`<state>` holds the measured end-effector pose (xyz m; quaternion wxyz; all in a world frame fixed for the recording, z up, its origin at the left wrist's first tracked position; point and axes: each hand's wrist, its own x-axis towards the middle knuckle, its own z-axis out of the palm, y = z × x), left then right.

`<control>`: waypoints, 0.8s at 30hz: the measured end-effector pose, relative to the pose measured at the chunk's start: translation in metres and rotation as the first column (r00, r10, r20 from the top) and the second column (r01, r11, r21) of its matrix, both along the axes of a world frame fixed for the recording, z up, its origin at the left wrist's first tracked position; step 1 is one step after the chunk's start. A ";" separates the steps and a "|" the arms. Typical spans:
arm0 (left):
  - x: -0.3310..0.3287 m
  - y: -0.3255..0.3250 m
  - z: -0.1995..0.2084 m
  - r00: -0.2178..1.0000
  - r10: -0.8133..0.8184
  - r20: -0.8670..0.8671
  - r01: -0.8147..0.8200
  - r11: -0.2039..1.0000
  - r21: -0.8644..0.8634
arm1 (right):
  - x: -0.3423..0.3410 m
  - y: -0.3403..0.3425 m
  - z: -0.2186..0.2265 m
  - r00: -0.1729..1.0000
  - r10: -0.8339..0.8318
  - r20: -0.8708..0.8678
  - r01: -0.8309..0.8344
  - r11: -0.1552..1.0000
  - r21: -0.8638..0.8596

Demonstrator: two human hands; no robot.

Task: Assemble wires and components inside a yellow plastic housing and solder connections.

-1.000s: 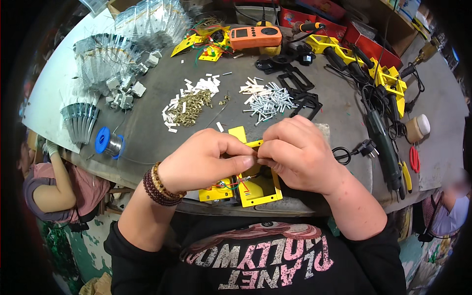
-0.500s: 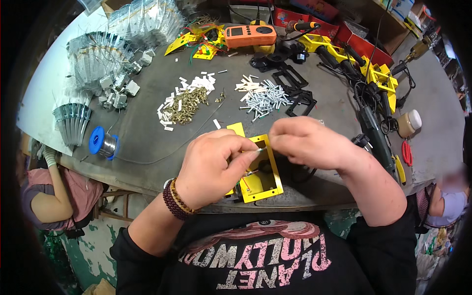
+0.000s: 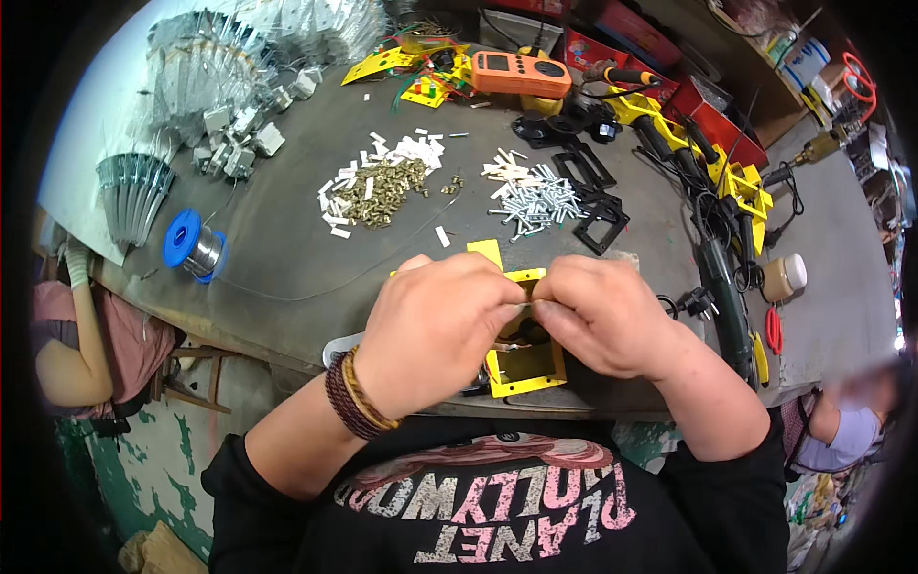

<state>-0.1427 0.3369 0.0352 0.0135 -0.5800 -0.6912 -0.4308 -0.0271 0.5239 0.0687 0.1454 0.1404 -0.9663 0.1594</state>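
Note:
My left hand and my right hand meet at the fingertips, thumbs and forefingers pinched. A sliver of something small and pale shows between them, too small to name. Right below the fingers is an open yellow metal box, its rim pierced with small holes. Inside it lie wires and a dark part, partly covered by my hands. Beyond my hands are a pile of brass-coloured fittings among small white pieces, and a heap of silver screws with cream-coloured pieces beside it.
A blue spool of solder wire stands at the left, its strand running toward my hands. An orange meter lies at the back. Black frames, yellow brackets, a soldering tool, a jar and red-handled pliers line the right. Other people sit at both sides.
My right hand has come in to meet the left, so their fingertips now touch over the box. The view has shifted slightly, moving the table's contents in the picture.

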 end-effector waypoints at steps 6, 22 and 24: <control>0.004 -0.002 -0.002 0.997 0.074 -0.019 -0.074 0.997 0.022 | -0.007 0.010 0.015 0.957 -0.006 0.289 0.105 0.939 -0.328; 0.001 -0.003 -0.016 0.978 0.002 0.208 -0.032 0.990 0.138 | -0.093 0.020 0.010 0.970 -0.078 0.229 0.110 0.986 -0.129; 0.000 -0.002 -0.016 0.977 -0.019 0.211 -0.014 0.988 0.153 | -0.138 0.020 -0.003 0.968 -0.201 0.150 0.203 0.979 0.006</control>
